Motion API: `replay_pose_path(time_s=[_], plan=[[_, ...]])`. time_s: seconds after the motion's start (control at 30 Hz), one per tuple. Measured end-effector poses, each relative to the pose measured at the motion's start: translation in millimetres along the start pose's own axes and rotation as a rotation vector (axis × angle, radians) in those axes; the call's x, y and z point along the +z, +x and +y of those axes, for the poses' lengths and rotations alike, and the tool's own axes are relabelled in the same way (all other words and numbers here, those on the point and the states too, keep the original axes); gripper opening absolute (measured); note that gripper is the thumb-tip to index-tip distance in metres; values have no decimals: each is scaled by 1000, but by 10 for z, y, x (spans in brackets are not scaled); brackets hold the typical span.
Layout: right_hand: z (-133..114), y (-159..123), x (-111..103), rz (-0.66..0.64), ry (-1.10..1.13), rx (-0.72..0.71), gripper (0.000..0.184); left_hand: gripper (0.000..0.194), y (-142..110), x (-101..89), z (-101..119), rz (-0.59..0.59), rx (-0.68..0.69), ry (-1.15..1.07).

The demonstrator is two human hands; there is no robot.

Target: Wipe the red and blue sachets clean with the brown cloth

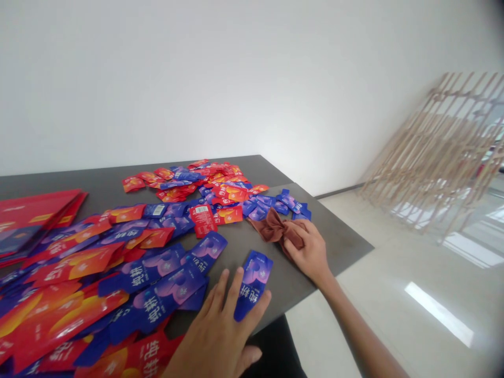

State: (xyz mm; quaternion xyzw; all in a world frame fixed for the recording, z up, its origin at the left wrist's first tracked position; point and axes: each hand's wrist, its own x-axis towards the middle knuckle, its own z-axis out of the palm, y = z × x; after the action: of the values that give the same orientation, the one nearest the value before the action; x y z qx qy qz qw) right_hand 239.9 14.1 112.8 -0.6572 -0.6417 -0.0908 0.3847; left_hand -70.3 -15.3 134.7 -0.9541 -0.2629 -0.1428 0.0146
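Note:
My left hand [216,331] has its fingers spread over the table's near edge, close against a blue packet [254,281] with a purple pattern. That packet lies flat, its lower end between my fingers. Farther right, my right hand [309,249] is closed around a crumpled brown cloth [273,228] resting on the grey tabletop. Just beyond the cloth lie several small blue packets [291,202]. To the left spreads a large heap of red and blue packets [153,294], overlapping one another.
A second pile of red and blue packets [224,186] sits near the table's back. Red bags [35,215] lie at the left. The grey table [346,241] ends in a corner at right. A wooden lattice frame [437,152] leans by the white wall [252,79].

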Motion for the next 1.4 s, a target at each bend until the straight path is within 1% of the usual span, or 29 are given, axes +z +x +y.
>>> replay_pose_path(time_s=[0.07, 0.1, 0.2, 0.27, 0.33, 0.47, 0.57, 0.67, 0.77, 0.87, 0.93, 1.0, 1.03, 1.07, 1.17, 1.2, 1.23, 1.27, 1.33, 1.4], plan=[[4, -2, 5, 8, 2, 0, 35, 88, 40, -8, -45, -104, 0, -102], [5, -4, 8, 12, 3, -3, 35, 89, 75, -15, -69, -189, -10, -156], [12, -8, 15, 17, 4, -22, 35, 105, 214, -60, -127, -488, -83, -273], [16, -11, 19, 13, 4, -31, 36, 111, 299, -100, -139, -623, -142, -297], [20, -14, 22, 11, 3, -30, 37, 111, 355, -133, -132, -676, -173, -291], [30, -18, 26, 12, 3, -28, 38, 114, 392, -150, -107, -704, -178, -267], [38, -19, 26, 8, 8, -42, 40, 117, 398, -124, -104, -680, -187, -265], [41, -18, 24, 7, -1, -59, 39, 112, 408, -102, -119, -630, -197, -248], [40, -19, 24, 7, -13, -74, 38, 105, 424, -99, -147, -636, -194, -272], [39, -21, 28, 8, -13, -88, 40, 103, 437, -60, -169, -638, -172, -310], [42, -24, 34, 9, -15, -93, 40, 104, 439, 6, -172, -586, -163, -336], [46, -27, 38, 9, -23, -92, 39, 104, 435, 76, -165, -473, -157, -360], [48, -28, 39, 9, -28, -90, 39, 99, 429, 100, -156, -415, -160, -385], [50, -30, 39, 9, -30, -88, 38, 88, 421, 111, -144, -361, -171, -420], [49, -34, 37, 9, -28, -89, 37, 38, 389, 65, -97, -252, -226, -545], [47, -35, 36, 12, -27, -92, 36, 27, 379, 34, -85, -222, -237, -570], [45, -36, 36, 17, -29, -94, 36, 22, 372, 4, -77, -197, -239, -584], [45, -37, 37, 24, -31, -98, 36, 21, 369, -21, -77, -177, -232, -590], [50, -41, 42, 37, -35, -103, 35, 24, 378, -61, -107, -158, -210, -600], [66, -48, 52, 37, -38, -106, 34, 30, 410, -105, -185, -151, -186, -605]])
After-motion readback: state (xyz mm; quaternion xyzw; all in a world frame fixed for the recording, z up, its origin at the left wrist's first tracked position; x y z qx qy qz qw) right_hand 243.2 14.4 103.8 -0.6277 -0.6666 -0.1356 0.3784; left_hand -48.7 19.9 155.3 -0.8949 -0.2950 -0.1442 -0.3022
